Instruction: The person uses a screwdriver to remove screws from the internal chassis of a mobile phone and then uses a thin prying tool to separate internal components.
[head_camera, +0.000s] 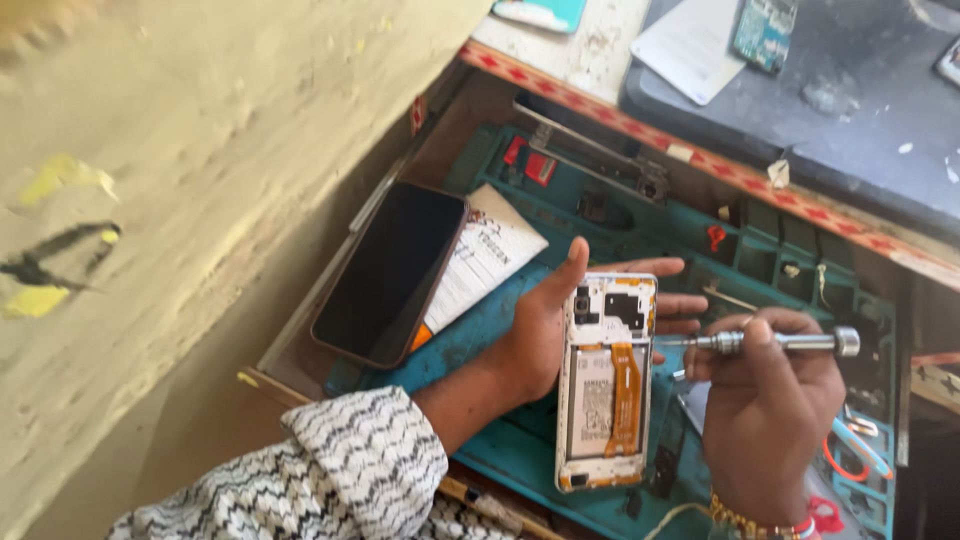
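Observation:
My left hand (540, 325) holds an opened white phone (606, 385) upright, back cover off, with its battery, orange flex cable and dark circuit board showing. The fingers wrap behind it and the thumb points up along its left edge. My right hand (765, 405) grips a silver precision screwdriver (775, 342) held level, its tip pointing left at the phone's right edge near the upper part. Both hands hover over a teal work mat (480, 325).
A dark-screened phone (390, 272) lies at the mat's left on a printed paper slip (490, 255). Small parts and tools sit in the mat's compartments behind. A dark mat (860, 110) with a white card and circuit board lies beyond a red-patterned edge. A beige wall stands left.

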